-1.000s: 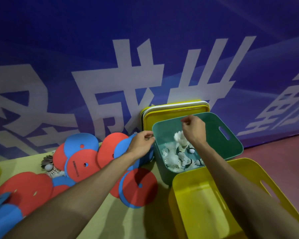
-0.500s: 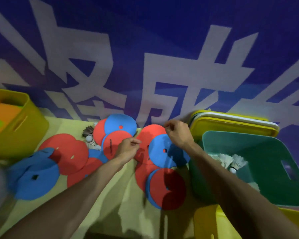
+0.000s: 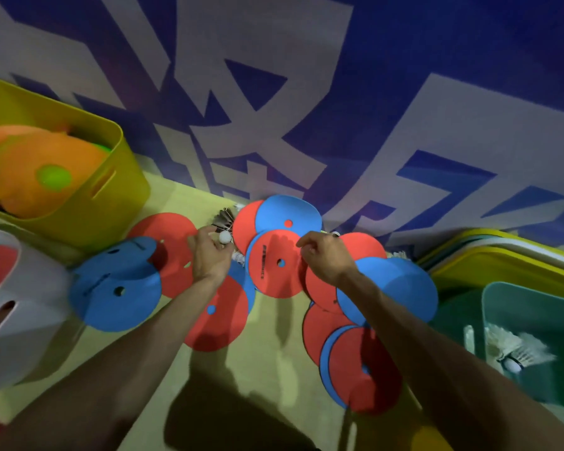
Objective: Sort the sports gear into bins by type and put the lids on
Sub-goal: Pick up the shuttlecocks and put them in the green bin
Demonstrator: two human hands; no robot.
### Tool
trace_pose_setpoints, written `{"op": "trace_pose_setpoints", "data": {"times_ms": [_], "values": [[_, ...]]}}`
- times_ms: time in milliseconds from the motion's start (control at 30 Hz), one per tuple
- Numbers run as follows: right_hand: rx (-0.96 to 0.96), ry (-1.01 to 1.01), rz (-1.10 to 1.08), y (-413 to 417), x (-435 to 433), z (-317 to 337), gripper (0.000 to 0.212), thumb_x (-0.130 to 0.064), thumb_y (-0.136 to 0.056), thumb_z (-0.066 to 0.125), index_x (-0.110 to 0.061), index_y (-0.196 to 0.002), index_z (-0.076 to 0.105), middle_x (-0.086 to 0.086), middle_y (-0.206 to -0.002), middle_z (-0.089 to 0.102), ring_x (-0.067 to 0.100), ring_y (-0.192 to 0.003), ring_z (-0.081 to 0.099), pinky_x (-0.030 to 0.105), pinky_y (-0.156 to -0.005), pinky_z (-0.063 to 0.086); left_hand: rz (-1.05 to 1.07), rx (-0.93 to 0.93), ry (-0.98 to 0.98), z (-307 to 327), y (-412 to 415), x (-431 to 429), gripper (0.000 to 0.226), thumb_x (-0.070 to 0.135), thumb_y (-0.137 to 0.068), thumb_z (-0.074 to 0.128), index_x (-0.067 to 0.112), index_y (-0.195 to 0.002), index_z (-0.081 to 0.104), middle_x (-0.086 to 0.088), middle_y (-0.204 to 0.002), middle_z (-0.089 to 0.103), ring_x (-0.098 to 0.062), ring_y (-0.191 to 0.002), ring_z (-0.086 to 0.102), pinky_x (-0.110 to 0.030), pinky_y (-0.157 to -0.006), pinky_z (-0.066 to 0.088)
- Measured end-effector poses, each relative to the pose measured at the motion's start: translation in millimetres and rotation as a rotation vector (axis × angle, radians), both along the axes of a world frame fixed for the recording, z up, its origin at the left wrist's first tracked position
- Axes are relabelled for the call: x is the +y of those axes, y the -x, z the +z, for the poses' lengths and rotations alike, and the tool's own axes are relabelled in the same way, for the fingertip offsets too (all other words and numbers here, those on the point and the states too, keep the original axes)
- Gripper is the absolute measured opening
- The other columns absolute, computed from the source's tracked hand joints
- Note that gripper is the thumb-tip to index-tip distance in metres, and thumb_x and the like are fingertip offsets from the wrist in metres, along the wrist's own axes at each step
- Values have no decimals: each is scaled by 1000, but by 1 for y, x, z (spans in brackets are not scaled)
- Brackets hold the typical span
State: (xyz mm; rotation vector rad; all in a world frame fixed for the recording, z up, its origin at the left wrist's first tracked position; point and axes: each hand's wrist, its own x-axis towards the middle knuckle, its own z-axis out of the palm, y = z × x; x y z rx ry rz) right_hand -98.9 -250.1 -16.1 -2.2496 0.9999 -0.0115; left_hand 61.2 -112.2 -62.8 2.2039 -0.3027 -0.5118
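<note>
Left hand (image 3: 209, 258) is at the back of the worktop (image 3: 274, 336), fingers curled onto the white cork of a dark-feathered shuttlecock (image 3: 224, 222) that lies against the blue wall banner (image 3: 339, 92).

Right hand (image 3: 328, 257) is just beside it, fingers curled over the edge of a red disc (image 3: 274, 271) – can't tell if it grips anything.

Red and blue flat discs are scattered and overlapping across the worktop, including a blue disc (image 3: 118, 288) on the left.

- Green bin (image 3: 502, 297), right: white shuttlecocks (image 3: 515, 353) inside.
- Stacked lids (image 3: 508, 258) behind the green bin.
- Yellow bin (image 3: 105, 196), far left: orange gear (image 3: 30, 170).
- White bin (image 3: 30, 304), near left.
</note>
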Motion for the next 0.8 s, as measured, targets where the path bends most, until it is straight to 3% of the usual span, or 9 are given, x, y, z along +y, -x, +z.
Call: {"op": "trace_pose_setpoints", "data": {"times_ms": [133, 233, 333, 533, 667, 767, 800], "values": [[50, -49, 45, -8, 4, -13, 30, -2, -89, 45, -8, -104, 70, 11, -107, 71, 24, -99, 63, 15, -79, 36, -194, -25, -82, -16, -21, -5, 41, 8, -79, 67, 12, -119, 59, -17, -119, 43, -24, -98, 52, -24, -95, 36], [67, -51, 47, -12, 8, -20, 29, -2, -88, 47, -9, -104, 70, 11, -108, 71, 26, -99, 64, 24, -86, 42, -318, -75, -140, -25, -29, -5, 28, 11, -79, 71, 8, -106, 65, -18, -108, 50, -32, -102, 53, -28, -89, 37], [84, -30, 87, -19, 17, -25, 27, 1, -86, 51, -6, -104, 71, 13, -106, 71, 27, -100, 64, 21, -85, 39, -338, -134, -135, -26, -36, -4, 24, 13, -80, 72, 7, -102, 66, -18, -103, 55, -34, -98, 54, -29, -84, 38], [154, -7, 200, -52, 42, -44, 22, -9, -83, 53, -9, -99, 69, 15, -101, 70, 33, -97, 63, 35, -84, 49, -162, -220, 6, -18, -51, 23, 22, 22, -80, 73, 10, -98, 69, -14, -95, 68, -29, -90, 61, -27, -74, 40], [200, 29, 261, -81, 53, -53, 28, -16, -86, 51, -17, -111, 64, 12, -111, 66, 31, -105, 60, 34, -88, 46, 43, -97, 174, -12, -58, 47, 15, 27, -82, 71, 14, -89, 66, -1, -83, 67, -18, -80, 63, -27, -71, 50], [218, 95, 294, -93, 55, -60, 33, -19, -87, 52, -23, -119, 60, 9, -117, 62, 29, -111, 57, 32, -87, 44, 115, 8, 224, -11, -63, 57, 15, 28, -84, 69, 15, -90, 65, 4, -82, 63, -6, -75, 59, -7, -65, 44], [229, 133, 326, -95, 55, -61, 34, -21, -89, 51, -24, -122, 59, 8, -121, 60, 28, -113, 56, 32, -89, 44, 153, 62, 271, -12, -64, 59, 15, 26, -85, 68, 13, -91, 65, 2, -81, 63, -8, -74, 59, -9, -64, 45]]}}
